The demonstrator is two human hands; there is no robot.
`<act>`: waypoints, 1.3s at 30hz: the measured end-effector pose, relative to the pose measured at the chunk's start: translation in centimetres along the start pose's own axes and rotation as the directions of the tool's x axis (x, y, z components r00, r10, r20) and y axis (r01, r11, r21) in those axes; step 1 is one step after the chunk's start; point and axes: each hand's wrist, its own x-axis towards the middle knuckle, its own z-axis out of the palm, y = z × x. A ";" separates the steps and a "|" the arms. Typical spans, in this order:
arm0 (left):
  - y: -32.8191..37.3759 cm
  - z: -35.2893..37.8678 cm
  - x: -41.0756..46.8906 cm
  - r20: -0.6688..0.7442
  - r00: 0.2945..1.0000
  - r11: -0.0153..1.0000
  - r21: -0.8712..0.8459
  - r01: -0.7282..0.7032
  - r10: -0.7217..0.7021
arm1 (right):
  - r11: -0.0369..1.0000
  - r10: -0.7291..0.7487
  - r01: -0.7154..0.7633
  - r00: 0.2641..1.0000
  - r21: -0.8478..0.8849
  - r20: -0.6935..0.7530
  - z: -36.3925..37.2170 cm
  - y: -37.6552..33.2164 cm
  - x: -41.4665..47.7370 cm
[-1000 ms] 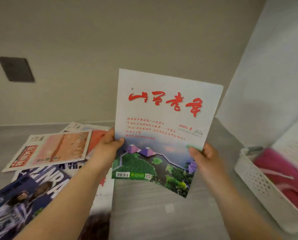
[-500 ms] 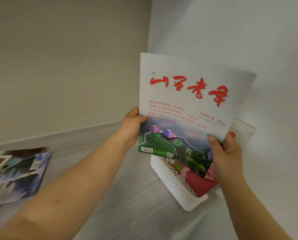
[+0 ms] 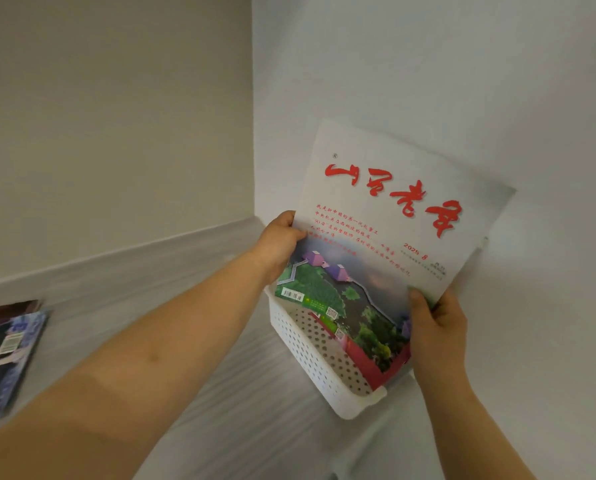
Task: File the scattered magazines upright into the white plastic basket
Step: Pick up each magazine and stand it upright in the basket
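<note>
I hold a white magazine (image 3: 386, 216) with red calligraphy and a green landscape picture upright over the white plastic basket (image 3: 310, 355). My left hand (image 3: 281, 244) grips its left edge. My right hand (image 3: 436, 323) pinches its lower right edge. The magazine's bottom corner dips inside the basket, in front of a red magazine (image 3: 367, 367) that stands there. The basket sits against the right wall, and most of its inside is hidden by the held magazine.
A grey table top (image 3: 171, 299) runs to the back wall. Two magazines (image 3: 2, 355) lie flat at the far left edge of the view. White walls meet in a corner just behind the basket.
The view has swung right, from the scattered magazines to the basket. Both hands have carried the white magazine right and down, so its bottom corner now enters the basket.
</note>
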 end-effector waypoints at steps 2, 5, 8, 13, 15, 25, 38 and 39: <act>-0.2 0.4 0.7 -0.009 1.000 0.999 0.033 0.015 -0.014 | 1.000 0.006 -0.006 1.000 -0.003 -0.001 -0.1 0.3 0.2; -1.4 0.7 1.6 -0.010 0.999 0.995 0.091 0.050 -0.049 | 0.999 0.000 0.000 1.000 -0.041 0.014 -0.2 1.0 0.0; -2.9 0.7 2.4 -0.005 0.994 0.980 0.166 0.109 -0.110 | 0.997 0.005 -0.001 0.999 -0.076 0.042 0.0 1.8 -0.1; -3.4 0.4 3.5 -0.018 0.987 0.965 0.207 0.162 -0.162 | 0.991 -0.029 0.039 0.996 -0.130 0.083 1.0 2.3 0.0; -3.1 0.4 4.0 -0.024 0.989 0.960 0.238 0.150 -0.149 | 0.993 -0.004 0.012 0.998 -0.119 0.070 1.3 2.4 0.1; -5.3 0.8 4.4 0.013 0.981 0.916 0.361 0.176 -0.194 | 0.966 0.172 -0.160 0.984 -0.204 0.044 0.9 4.4 -0.1; -5.2 3.0 4.1 0.131 0.988 0.924 0.381 0.022 -0.077 | 0.894 0.183 -0.131 0.980 -0.428 0.082 -1.8 5.6 0.8; -5.2 3.0 4.1 0.146 0.986 0.917 0.399 0.020 -0.085 | 0.891 0.160 -0.110 0.984 -0.440 0.079 -2.1 5.6 0.8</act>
